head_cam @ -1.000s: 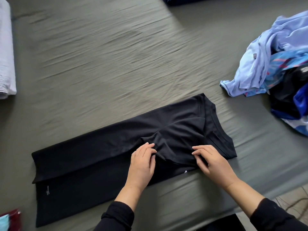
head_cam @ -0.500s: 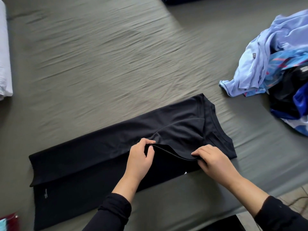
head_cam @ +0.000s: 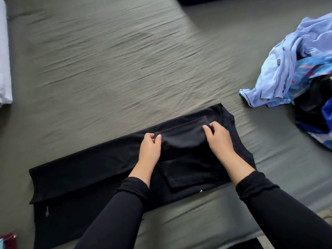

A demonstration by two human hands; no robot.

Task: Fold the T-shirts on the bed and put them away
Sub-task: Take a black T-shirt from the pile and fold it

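Note:
A black T-shirt (head_cam: 86,177) lies lengthwise near the front edge of the grey-green bed (head_cam: 125,69), folded along its length with the collar at the right. My left hand (head_cam: 150,150) pinches one corner of the black sleeve (head_cam: 183,139). My right hand (head_cam: 218,136) pinches the sleeve's other corner, near the collar. The sleeve is stretched between both hands and laid back over the shirt's body. A pile of unfolded T-shirts (head_cam: 294,72), light blue, patterned blue and black, sits at the right edge of the bed.
A white folded cloth (head_cam: 4,56) lies along the bed's left edge. A dark item (head_cam: 194,0) shows at the top edge. A red and teal object (head_cam: 8,239) sits at the bottom left corner. Floor shows at the bottom right.
Both hands lifted the sleeve from the near edge and carried it away from me over the shirt's body. The hands have moved further apart, stretching the sleeve flat.

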